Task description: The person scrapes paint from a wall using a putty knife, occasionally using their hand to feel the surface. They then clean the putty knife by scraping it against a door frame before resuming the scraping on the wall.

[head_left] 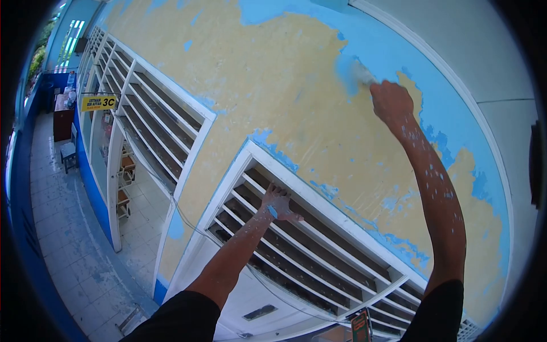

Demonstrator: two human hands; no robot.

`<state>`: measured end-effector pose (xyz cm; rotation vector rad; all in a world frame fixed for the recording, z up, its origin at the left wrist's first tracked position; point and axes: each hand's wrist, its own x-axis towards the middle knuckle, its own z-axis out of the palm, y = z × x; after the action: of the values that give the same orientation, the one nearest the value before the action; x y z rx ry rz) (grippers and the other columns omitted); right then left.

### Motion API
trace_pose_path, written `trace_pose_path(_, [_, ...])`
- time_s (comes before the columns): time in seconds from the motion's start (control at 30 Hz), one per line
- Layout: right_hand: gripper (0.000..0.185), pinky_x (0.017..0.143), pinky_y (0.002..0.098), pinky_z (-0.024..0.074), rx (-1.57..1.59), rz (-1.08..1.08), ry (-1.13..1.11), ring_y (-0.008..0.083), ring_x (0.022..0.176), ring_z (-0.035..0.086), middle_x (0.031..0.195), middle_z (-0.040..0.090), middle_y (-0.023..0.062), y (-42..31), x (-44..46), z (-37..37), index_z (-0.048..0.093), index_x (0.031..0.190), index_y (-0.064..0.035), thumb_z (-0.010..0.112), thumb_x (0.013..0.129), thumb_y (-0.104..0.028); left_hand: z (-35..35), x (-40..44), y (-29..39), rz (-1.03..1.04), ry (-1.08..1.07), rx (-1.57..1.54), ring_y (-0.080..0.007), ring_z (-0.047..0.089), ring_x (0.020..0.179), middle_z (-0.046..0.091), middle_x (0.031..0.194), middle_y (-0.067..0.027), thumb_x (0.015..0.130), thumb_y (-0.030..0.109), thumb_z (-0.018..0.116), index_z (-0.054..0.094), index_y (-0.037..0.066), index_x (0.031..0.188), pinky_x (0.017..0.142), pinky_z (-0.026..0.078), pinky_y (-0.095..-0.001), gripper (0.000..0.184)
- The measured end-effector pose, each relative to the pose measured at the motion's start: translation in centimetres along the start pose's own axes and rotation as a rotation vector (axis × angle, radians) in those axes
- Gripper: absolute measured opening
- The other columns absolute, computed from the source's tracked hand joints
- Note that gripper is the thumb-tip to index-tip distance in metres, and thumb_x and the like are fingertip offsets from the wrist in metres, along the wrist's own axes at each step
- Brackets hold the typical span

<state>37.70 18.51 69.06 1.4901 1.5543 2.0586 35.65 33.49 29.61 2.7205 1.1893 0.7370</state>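
High on the wall [296, 97], my right hand [392, 105] is closed around a scraper [360, 75], which is smeared by motion. A blurred patch of blue lies at the tool's end, where yellowish wall meets peeling blue paint [290, 10]. Below it, my left hand [277, 205] grips a white slat [307, 228] of the louvred vent, fingers hooked over it and thumb out to the side. A blue paint flake sticks to that hand, and pale flecks dot both forearms.
A second louvred vent [159, 108] and an open doorway are at left, beside a yellow 3C sign [99, 102]. A thin cable [185, 219] hangs along the frames. Far below are a tiled walkway [57, 228], a stool [68, 154] and a dark cabinet [63, 122].
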Motion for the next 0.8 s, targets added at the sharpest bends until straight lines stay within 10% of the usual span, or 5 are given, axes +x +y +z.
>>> trace_pose_path(0.8, [0.017,0.081,0.0461,0.0595,0.057,0.027,-0.020,0.0341,0.097,0.072,0.100,0.071,0.0139,-0.9,5.9,-0.8,0.073,0.103,-0.0113,0.060,0.094,-0.013,-0.1,0.0,-0.5,0.028,0.002,-0.018,-0.0341,0.028,0.154,0.038,0.163,-0.0158,0.065,0.100,0.049,0.041,0.005,0.157,0.128,0.003,-0.0534,0.131])
